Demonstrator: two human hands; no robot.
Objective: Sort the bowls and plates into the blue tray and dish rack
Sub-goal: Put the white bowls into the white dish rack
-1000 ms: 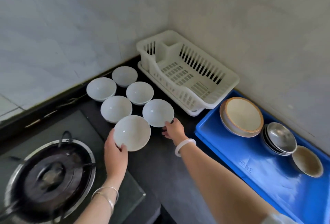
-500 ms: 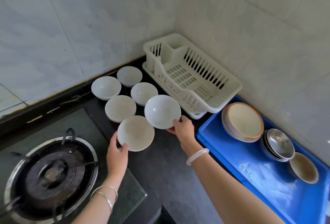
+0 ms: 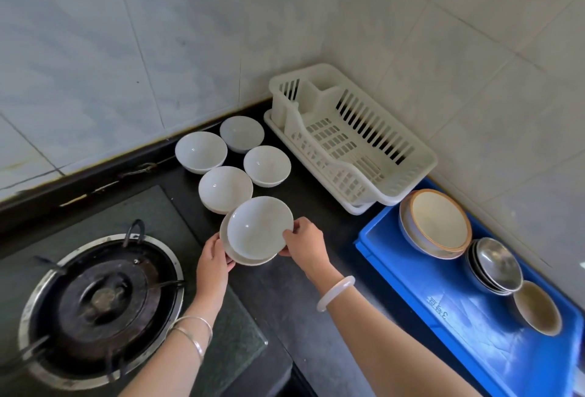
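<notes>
Head view: the right hand (image 3: 305,239) pinches the near right rim of a white ceramic bowl (image 3: 259,227), thumb on the rim and fingers curled beneath. This bowl sits over a second white ceramic bowl (image 3: 250,261), of which only a crescent of rim shows at the near side. Whether the upper one is fully seated in it cannot be told. The left hand (image 3: 213,258) grips the lower bowl's left rim, its fingers wrapped round the edge. A white bangle (image 3: 335,292) circles the right wrist, and thin silver bangles (image 3: 193,330) circle the left.

Both bowls are near the middle of the dark table. Just beyond them stand four more white bowls, upright and close together: one (image 3: 225,187) almost touching the held pair, one (image 3: 267,165) to its right, and two further back, (image 3: 201,151) and (image 3: 242,133), by the table's far edge at the tiled wall.

A cream plastic dish rack (image 3: 323,162) sits in the far right corner of the table with nothing in it. Beside it, along the right edge, lies the blue plastic tray (image 3: 411,270). It carries a stack of orange-rimmed ceramic dishes (image 3: 440,219), a stack of steel bowls (image 3: 497,265) and a small beige bowl (image 3: 536,306).

A round black gas burner (image 3: 101,298) is set into the near left corner.
</notes>
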